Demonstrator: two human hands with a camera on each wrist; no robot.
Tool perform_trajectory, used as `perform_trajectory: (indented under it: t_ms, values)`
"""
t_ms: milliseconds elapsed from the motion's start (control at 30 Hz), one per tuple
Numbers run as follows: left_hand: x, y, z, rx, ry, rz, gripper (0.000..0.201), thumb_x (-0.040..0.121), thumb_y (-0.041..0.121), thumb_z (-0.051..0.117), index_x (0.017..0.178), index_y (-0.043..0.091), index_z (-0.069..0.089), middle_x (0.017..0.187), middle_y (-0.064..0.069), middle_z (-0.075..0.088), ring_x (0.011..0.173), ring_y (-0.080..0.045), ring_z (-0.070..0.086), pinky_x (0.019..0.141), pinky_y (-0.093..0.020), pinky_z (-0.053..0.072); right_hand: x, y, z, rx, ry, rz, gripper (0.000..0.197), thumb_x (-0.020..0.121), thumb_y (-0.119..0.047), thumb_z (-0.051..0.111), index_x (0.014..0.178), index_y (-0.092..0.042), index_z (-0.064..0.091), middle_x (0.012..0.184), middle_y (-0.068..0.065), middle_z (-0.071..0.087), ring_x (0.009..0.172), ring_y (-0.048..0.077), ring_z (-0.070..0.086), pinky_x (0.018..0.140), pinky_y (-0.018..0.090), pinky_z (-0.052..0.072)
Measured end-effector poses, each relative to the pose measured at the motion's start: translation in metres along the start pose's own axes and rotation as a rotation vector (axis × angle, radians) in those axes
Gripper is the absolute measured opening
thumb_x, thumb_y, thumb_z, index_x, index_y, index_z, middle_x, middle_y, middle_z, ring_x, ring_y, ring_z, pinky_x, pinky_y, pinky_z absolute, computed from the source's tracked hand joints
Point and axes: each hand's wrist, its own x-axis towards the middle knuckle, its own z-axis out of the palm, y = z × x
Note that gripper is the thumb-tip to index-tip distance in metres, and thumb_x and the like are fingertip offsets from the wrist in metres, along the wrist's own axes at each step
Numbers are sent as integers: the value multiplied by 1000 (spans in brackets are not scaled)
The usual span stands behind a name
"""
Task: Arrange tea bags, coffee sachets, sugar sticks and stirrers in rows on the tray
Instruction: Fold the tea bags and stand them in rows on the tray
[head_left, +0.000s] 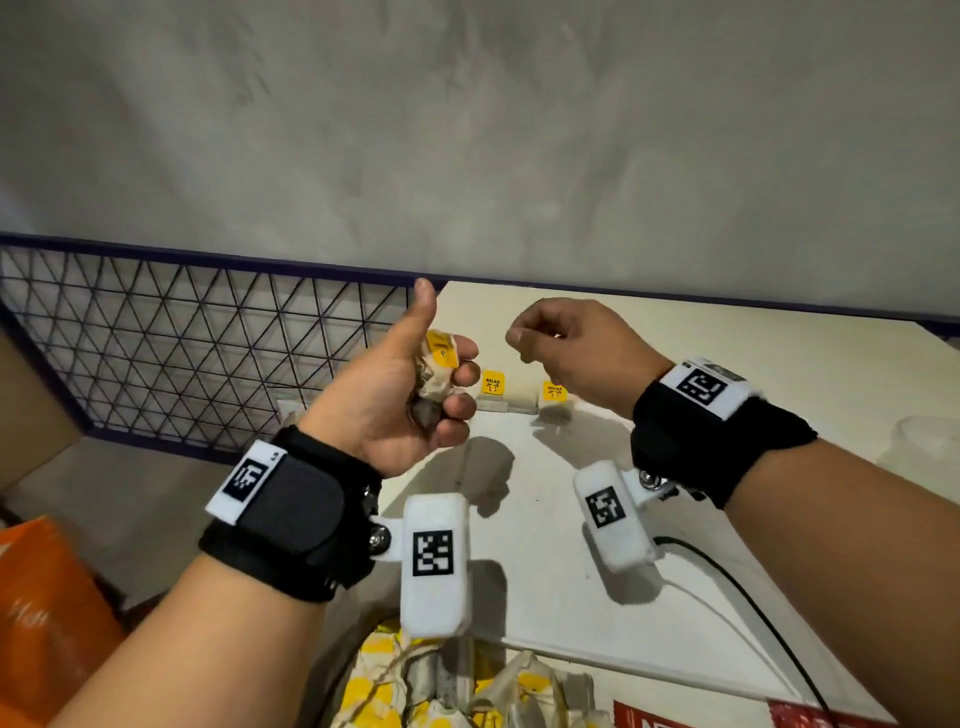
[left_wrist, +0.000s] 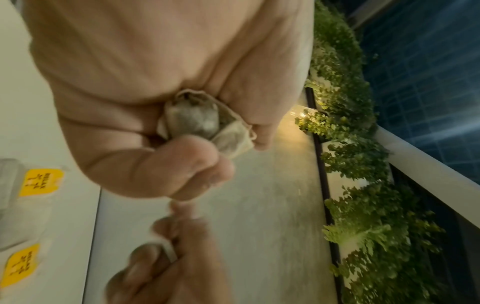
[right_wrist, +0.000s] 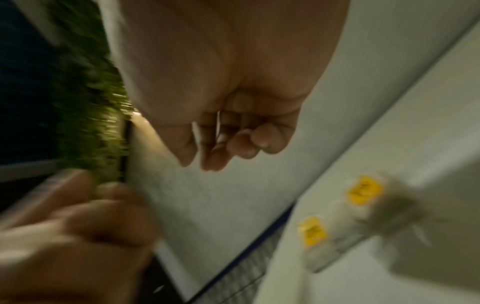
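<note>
Looking down from the head camera, the person's left hand (head_left: 400, 384) grips a crumpled bunch of tea bags (head_left: 439, 371), fingers curled round them and thumb stuck up; how many are in the bunch cannot be told. The bunch is pale paper with yellow tags showing between the fingers. Right of that bunch, the right hand (head_left: 566, 348) hovers with fingertips drawn together; whether it pinches anything cannot be told in this view. Beyond the bunch, two more tea bags (head_left: 506, 397) lie side by side on the white table (head_left: 727, 415), each with a yellow tag reading RELAX. Below the bunch, at the near edge, a heap of further tea bags (head_left: 415, 680) sits partly out of frame, too tangled to count

From the left wrist, the bunch (left_wrist: 200, 121) shows as grey-brown pouches wrapped in beige paper, squeezed between palm and curled fingers (left_wrist: 192, 162). Under it the right hand (left_wrist: 166, 265), blurred, seems to pinch something thin and pale. Left of the bunch the two tagged tea bags (left_wrist: 41, 182) lie flat

From the right wrist, everything is blurred: the right hand's fingers (right_wrist: 233, 142) curl inward, two yellow tags (right_wrist: 363, 190) show on the table, and the left hand (right_wrist: 78, 232) fills the lower left
</note>
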Motion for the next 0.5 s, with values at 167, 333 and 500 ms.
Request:
perform_trajectory:
  t_ms: [167,333,500]
  values:
    - [2,0,-3,-79,-102,-73,69,85,78,28,73,16,55,63,-2,45,42,-14,40,44,-16,26,-23,-47,5,147,-198,-207,12,93,-22,61,99,-17,70,80,-4,65,58,0,50,55,13,39]
    - [0,-1,0,-77,-159,-72,67,87,74,30,75,17,61,58,1,45,40,-14,41,47,-19,18,-24,-55,7,52,-207,-229,20,82,-18,74,100,-26,69,90,-6,62,69,21,65,72,29,52]
    - [0,-1,2,-95,-176,-65,65,88,73,30,77,14,56,58,3,43,39,-14,40,46,-19,18,-24,-53,7,-24,-142,-196,22,78,-27,78,97,-29,67,91,-13,60,65,8,45,67,26,43]
